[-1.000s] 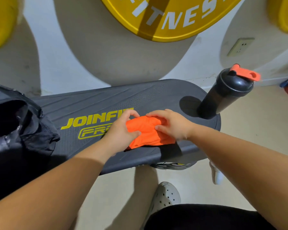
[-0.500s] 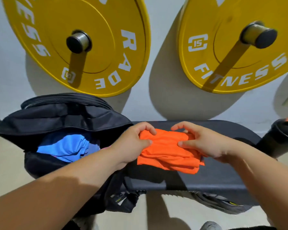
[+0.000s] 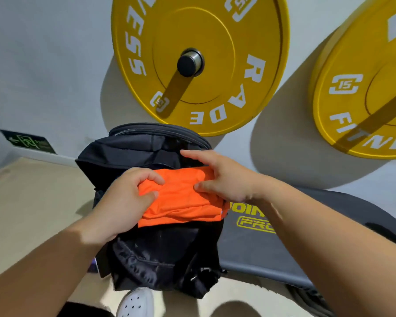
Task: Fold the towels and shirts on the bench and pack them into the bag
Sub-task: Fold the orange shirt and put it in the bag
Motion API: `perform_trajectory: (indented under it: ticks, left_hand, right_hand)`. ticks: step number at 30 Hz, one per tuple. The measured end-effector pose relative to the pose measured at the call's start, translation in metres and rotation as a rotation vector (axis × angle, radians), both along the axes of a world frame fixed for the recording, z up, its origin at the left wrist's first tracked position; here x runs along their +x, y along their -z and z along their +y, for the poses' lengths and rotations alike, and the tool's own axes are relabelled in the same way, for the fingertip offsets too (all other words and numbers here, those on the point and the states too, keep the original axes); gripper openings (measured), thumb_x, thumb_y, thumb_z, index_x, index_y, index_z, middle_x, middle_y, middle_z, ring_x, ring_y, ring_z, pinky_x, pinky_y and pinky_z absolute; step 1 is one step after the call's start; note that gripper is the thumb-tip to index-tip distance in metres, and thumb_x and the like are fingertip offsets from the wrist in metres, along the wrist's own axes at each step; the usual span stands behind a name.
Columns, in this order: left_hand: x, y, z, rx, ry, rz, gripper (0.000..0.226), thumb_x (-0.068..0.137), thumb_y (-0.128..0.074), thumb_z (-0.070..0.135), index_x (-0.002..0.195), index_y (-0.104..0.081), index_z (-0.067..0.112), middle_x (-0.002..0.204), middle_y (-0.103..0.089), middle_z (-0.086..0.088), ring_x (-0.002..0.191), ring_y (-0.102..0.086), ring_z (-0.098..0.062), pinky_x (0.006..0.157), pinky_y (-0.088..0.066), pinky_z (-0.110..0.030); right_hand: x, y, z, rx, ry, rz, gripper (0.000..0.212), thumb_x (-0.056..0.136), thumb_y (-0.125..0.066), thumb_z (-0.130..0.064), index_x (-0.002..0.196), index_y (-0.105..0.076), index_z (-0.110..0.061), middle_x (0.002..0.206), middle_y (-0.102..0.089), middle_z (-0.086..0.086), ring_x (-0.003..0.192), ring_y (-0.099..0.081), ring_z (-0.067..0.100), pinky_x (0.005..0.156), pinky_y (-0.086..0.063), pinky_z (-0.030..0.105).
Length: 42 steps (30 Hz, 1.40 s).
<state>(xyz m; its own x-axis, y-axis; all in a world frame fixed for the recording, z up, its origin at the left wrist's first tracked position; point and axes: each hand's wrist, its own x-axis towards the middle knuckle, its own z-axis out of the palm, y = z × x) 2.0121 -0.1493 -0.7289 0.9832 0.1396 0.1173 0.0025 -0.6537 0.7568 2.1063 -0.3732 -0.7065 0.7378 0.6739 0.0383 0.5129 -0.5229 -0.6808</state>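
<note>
A folded orange cloth is held flat over the open top of a black bag; whether it is a shirt or a towel cannot be told, nor whether it already rests on the bag or hangs just above it; its near edge shows several stacked layers. The left hand grips the cloth's left end, thumb on top and fingers curled over the far edge; the right hand holds the right end, thumb pressed on the top face, the other fingers reaching past the far edge, the forefinger stretched out over the bag's dark far rim. Both bare forearms come in from the near corners.

The bag stands at the left end of the dark grey tabletop, which runs off to the right and bears yellow lettering partly hidden by the right wrist; the bag's inside is hidden by the cloth. On the pale wall beyond hang two yellow weight plates with white lettering, one above the bag, the other at the far right; each is on a peg. A small dark sign with green marks sits low on the wall at far left; the floor is beige; a white shoe shows at the near edge below the bag.
</note>
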Motion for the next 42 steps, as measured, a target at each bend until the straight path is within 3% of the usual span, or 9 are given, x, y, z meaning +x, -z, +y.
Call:
perform_trajectory:
  ticks: [6,10,17,24,28,31,35,38,42]
  left_hand:
    - [0.026,0.009,0.031,-0.150,-0.136,-0.016,0.027,0.083,-0.074,0.007,0.092,-0.072,0.032,0.095,-0.069,0.004,0.078,-0.062,-0.012,0.061,-0.044,-0.011]
    - [0.051,0.011,0.043,-0.234,-0.154,-0.074,0.030,0.083,-0.073,0.005,0.099,-0.073,0.031,0.111,-0.068,0.009,0.097,-0.063,-0.008,0.085,-0.049,-0.024]
    - [0.076,0.033,0.076,0.121,-0.125,-0.083,0.035,0.082,-0.070,0.000,0.111,-0.072,0.020,0.121,-0.053,0.000,0.109,-0.053,-0.012,0.090,-0.027,-0.002]
    - [0.075,0.047,0.087,0.475,-0.129,0.148,0.039,0.089,-0.065,0.018,0.125,-0.065,0.034,0.128,-0.050,-0.011,0.113,-0.051,-0.035,0.098,-0.043,-0.038]
    - [0.064,0.041,0.072,0.763,-0.107,0.028,0.033,0.092,-0.057,0.028,0.123,-0.064,0.037,0.115,-0.062,-0.005,0.103,-0.053,-0.036,0.093,-0.039,-0.043]
    - [0.054,0.046,0.055,0.615,0.151,0.018,0.046,0.100,-0.042,0.041,0.146,-0.039,0.043,0.153,-0.040,0.000,0.134,-0.041,-0.031,0.109,-0.033,-0.048]
    - [0.054,0.066,0.056,0.565,0.292,0.316,0.057,0.103,-0.018,0.052,0.155,0.006,0.046,0.164,0.014,0.016,0.152,0.001,-0.018,0.122,-0.004,-0.047]
    - [0.058,0.067,0.056,0.496,0.266,0.405,0.056,0.102,-0.013,0.056,0.155,0.002,0.046,0.162,0.014,0.023,0.152,-0.005,-0.017,0.121,-0.006,-0.043]
    - [0.061,0.066,0.057,0.435,0.290,0.484,0.053,0.102,-0.013,0.058,0.153,0.000,0.052,0.159,0.013,0.029,0.152,-0.006,-0.014,0.120,-0.005,-0.039]
  right_hand:
    - [0.047,-0.006,0.059,-0.194,-0.009,-0.085,0.093,0.082,-0.070,-0.011,0.154,-0.020,-0.045,0.166,-0.006,0.004,0.149,-0.021,0.011,0.106,-0.026,0.017]
    - [0.081,-0.014,0.077,-0.205,0.070,-0.079,0.109,0.080,-0.074,-0.016,0.154,0.000,-0.048,0.167,-0.001,0.004,0.143,-0.036,0.019,0.097,-0.041,0.023]
    - [0.085,0.011,0.112,-0.125,0.175,-0.041,0.111,0.084,-0.071,-0.012,0.154,0.008,-0.046,0.163,0.024,0.008,0.125,-0.056,0.030,0.085,-0.051,0.029]
    - [0.047,0.068,0.135,0.172,0.367,-0.196,0.081,0.077,-0.077,-0.014,0.142,-0.033,-0.033,0.161,-0.021,0.002,0.138,-0.026,0.005,0.103,-0.033,0.025]
    - [0.030,0.089,0.134,0.218,0.530,-0.211,0.039,0.078,-0.077,-0.021,0.108,-0.052,-0.025,0.124,-0.044,-0.003,0.095,-0.052,0.011,0.086,-0.044,0.029]
    - [0.025,0.102,0.132,0.224,0.547,-0.206,0.015,0.083,-0.071,-0.022,0.093,-0.059,-0.024,0.107,-0.053,-0.002,0.083,-0.045,0.000,0.078,-0.036,0.017]
    - [0.016,0.114,0.123,0.089,0.462,-0.158,0.023,0.095,-0.052,-0.033,0.117,-0.060,-0.032,0.124,-0.057,0.001,0.113,-0.053,0.019,0.094,-0.043,0.034]
    - [0.003,0.111,0.111,-0.210,0.296,-0.239,0.046,0.102,-0.036,-0.044,0.147,-0.037,-0.037,0.161,-0.025,0.003,0.141,-0.032,0.031,0.112,-0.032,0.047]
    - [-0.009,0.103,0.092,-0.416,-0.005,-0.338,0.069,0.099,-0.013,-0.058,0.159,-0.006,-0.024,0.166,0.008,-0.006,0.152,0.012,0.017,0.122,0.000,0.048]
